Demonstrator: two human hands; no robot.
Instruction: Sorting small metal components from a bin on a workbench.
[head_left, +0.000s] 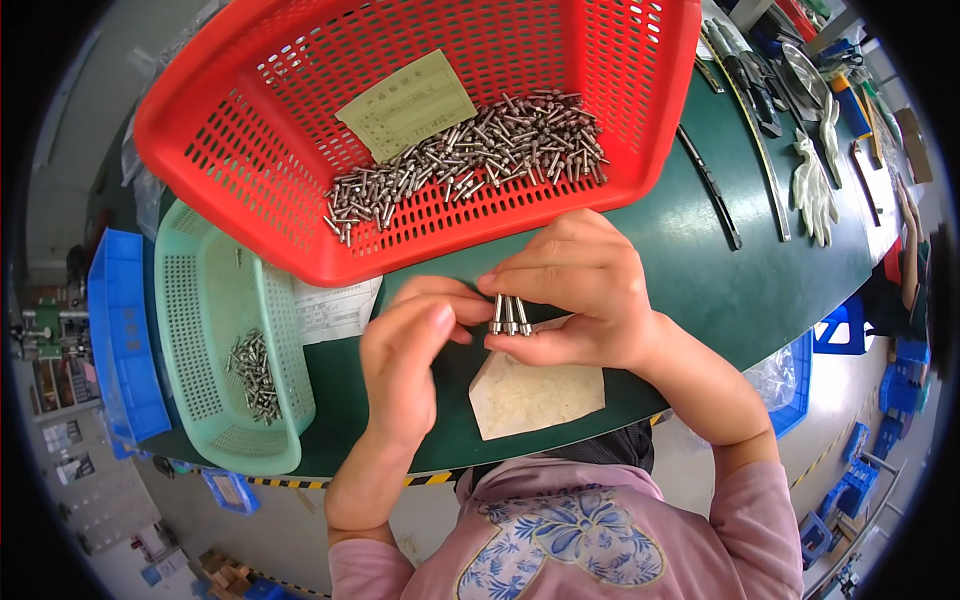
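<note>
Closest to the camera is the pale pink short-sleeved shirt with a blue-and-white floral bow print [565,530], worn by the person at the worktop. Past it, the bare right hand [590,290] has its grip narrowed, thumb below and fingers above, on three small silver metal pins with thick heads [511,318]. These stand side by side in a row, heads toward the thumb and thin shanks toward the fingers, raised above the dark green worktop [800,285].

Just beside them, the bare left hand [400,350] is partly curled, its fingertips close to the right hand's fingertips. I cannot tell whether its grip has hold of anything or how wide the gap between its fingers is.

Under the right hand lies a cream-coloured flat piece with angled corners [540,395], near the worktop's front edge. Beyond the hands stands a large red perforated plastic basket [330,268], holding a broad heap of similar silver pins [480,150] and a yellowish paper slip [408,105]. Left of the hands, a pale green perforated plastic basket [240,456] carries a smaller heap of metal pieces [256,375]; a white printed sheet [340,310] lies between the two baskets. Farther left is a blue plastic bin [128,330]. At the right, a white fabric glove [812,195] lies near a long dark slim strip [711,187].
</note>
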